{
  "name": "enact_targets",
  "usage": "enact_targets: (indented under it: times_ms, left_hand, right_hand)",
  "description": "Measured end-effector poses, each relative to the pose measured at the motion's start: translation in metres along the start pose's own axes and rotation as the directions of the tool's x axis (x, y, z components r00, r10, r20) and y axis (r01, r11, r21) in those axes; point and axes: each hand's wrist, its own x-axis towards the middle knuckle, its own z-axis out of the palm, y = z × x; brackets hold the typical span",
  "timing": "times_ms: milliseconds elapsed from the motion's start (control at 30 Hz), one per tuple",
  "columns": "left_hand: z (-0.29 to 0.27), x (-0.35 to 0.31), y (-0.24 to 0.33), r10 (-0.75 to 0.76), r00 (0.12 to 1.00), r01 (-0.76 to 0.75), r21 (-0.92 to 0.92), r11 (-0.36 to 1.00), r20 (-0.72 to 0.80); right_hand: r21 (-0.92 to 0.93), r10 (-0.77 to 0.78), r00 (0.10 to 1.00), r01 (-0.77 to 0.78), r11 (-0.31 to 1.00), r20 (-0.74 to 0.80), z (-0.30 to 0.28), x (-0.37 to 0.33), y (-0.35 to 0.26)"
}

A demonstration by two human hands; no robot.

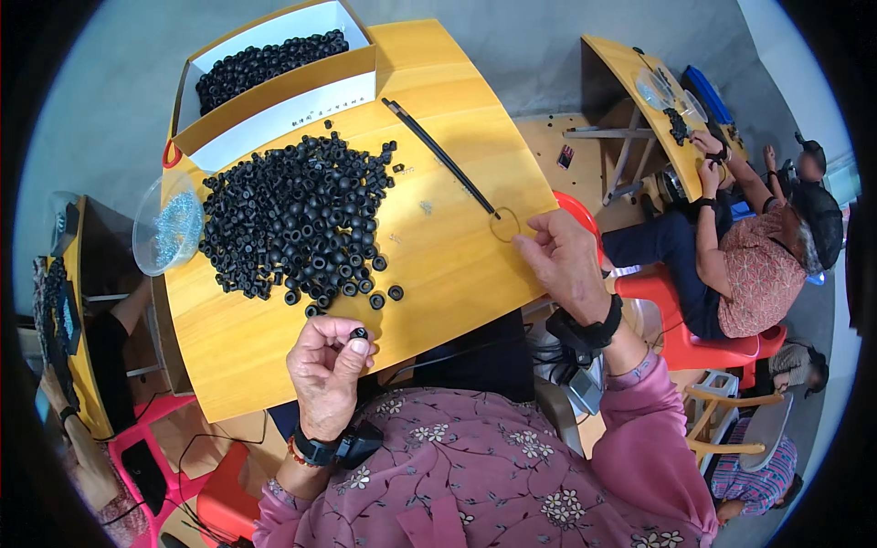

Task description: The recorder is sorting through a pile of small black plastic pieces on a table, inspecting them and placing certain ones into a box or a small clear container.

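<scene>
My left hand (327, 370) is at the table's near edge, thumb and fingers pinching a small round black cap (359, 334) with a hole in it. To the right, my right hand (568, 265) hovers at the table edge with loosely bent fingers and the thumb apart. Its thumb tip is beside a thin brown ring (504, 225); whether they touch I cannot tell. Two slim black sticks (443, 160) lie side by side, their near ends by the ring. A wide heap of black caps (292, 215) covers the left half of the yellow table (448, 310).
A white and brown box (301, 114) of black beads (269, 68) stands at the far left. Beside the heap is a clear tub (144, 239) with pale blue beads (175, 228). Other people sit at tables on both sides. A red stool (653, 306) is close on my right.
</scene>
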Motion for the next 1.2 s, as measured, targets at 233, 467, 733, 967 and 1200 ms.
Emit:
enact_targets:
  times_ms: [233, 467, 733, 967, 1200]
  left_hand:
    - [0.0, -0.001, 0.001, -0.001, 1.0, 0.001, -0.006, 1.0, 0.003]
    - [0.0, 0.0, 0.002, -0.013, 1.0, 0.013, 0.017, 1.0, 0.001]
    - [-0.001, -0.001, 0.0, 0.01, 1.0, -0.009, -0.016, 1.0, 0.024]
    - [-0.003, 0.0, -0.003, 0.014, 0.999, -0.014, -0.016, 1.0, 0.043]
    - [-0.004, -0.001, -0.006, 0.037, 0.998, -0.036, -0.019, 0.999, 0.054]
  right_hand:
    - [-0.062, -0.091, 0.994, 0.094, 0.994, 0.059, 0.006, 0.002, 0.01]
    - [0.15, -0.166, 0.983, 0.153, 0.977, 0.074, 0.009, 0.022, -0.016]
    - [0.031, -0.334, 0.925, 0.334, 0.942, 0.181, 0.042, 0.083, -0.031]
    - [0.052, -0.348, 0.923, 0.344, 0.938, 0.162, 0.048, 0.112, -0.045]
    - [-0.095, -0.331, 0.863, 0.393, 0.915, 0.383, 0.079, 0.142, -0.062]
